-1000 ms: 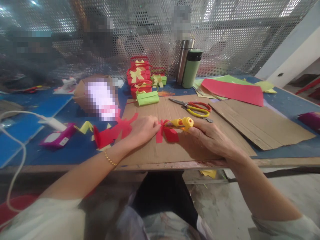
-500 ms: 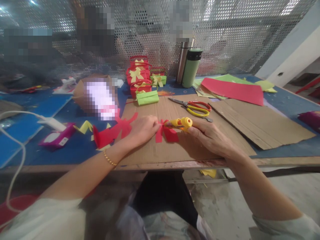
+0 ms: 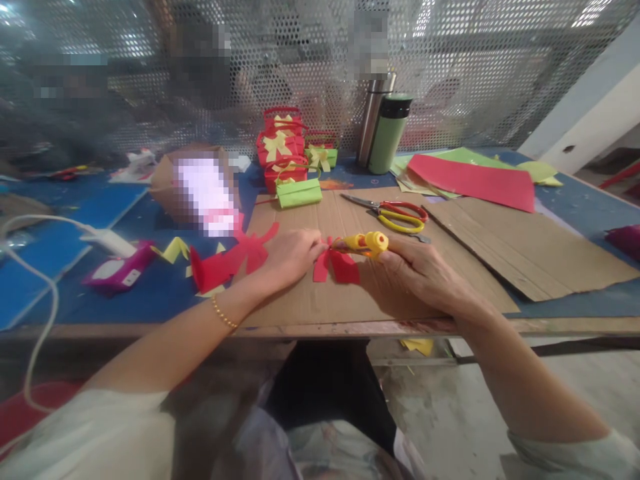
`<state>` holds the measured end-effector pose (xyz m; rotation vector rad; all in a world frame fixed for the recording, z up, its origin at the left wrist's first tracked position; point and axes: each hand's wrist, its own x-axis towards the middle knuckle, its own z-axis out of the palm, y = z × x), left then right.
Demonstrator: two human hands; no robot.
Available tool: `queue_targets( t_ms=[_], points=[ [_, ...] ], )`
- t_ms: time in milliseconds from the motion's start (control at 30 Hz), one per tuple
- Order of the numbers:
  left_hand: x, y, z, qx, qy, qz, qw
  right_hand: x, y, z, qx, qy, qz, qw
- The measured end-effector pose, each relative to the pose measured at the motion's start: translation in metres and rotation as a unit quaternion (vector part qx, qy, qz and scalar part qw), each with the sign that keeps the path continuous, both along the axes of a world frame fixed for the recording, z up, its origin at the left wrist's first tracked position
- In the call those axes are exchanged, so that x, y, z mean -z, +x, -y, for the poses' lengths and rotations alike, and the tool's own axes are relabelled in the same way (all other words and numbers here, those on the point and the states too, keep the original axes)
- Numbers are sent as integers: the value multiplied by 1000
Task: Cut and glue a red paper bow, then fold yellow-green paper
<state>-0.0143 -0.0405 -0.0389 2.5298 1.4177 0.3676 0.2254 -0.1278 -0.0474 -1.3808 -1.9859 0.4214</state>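
Observation:
My left hand (image 3: 290,257) is closed, its fingertips pinching a small red paper bow (image 3: 336,265) that lies on a sheet of cardboard (image 3: 320,300). My right hand (image 3: 415,280) is closed round a yellow tool (image 3: 367,244) whose tip points left onto the middle of the bow. Just left of my left hand lies a red paper cut-out (image 3: 230,260) with yellow scraps beside it.
Red-and-yellow scissors (image 3: 395,215) lie beyond my right hand. Small red and green paper baskets (image 3: 290,160) and two flasks (image 3: 383,123) stand at the back. Red and green paper sheets (image 3: 470,177) and more cardboard (image 3: 530,247) lie right. A glue gun (image 3: 107,243) with cord is left.
Hands, bow and yellow tool stay almost still; only the camera view has shifted slightly.

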Motion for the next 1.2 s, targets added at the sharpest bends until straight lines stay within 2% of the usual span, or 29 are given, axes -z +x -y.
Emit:
queue_targets(
  t_ms=[333, 967, 1100, 1200],
  points=[
    [-6, -5, 2, 0, -46, 41, 998, 0, 3, 0, 5, -2, -3, 1000],
    [-4, -1, 1, -28, -26, 26, 999, -4, 6, 3, 1, -5, -15, 1000],
    [-3, -1, 0, -26, -29, 27, 999, -7, 7, 5, -13, -18, -28, 999],
    [-3, -1, 0, -20, -36, 28, 999, -7, 6, 3, 1, -10, -20, 1000]
  ],
)
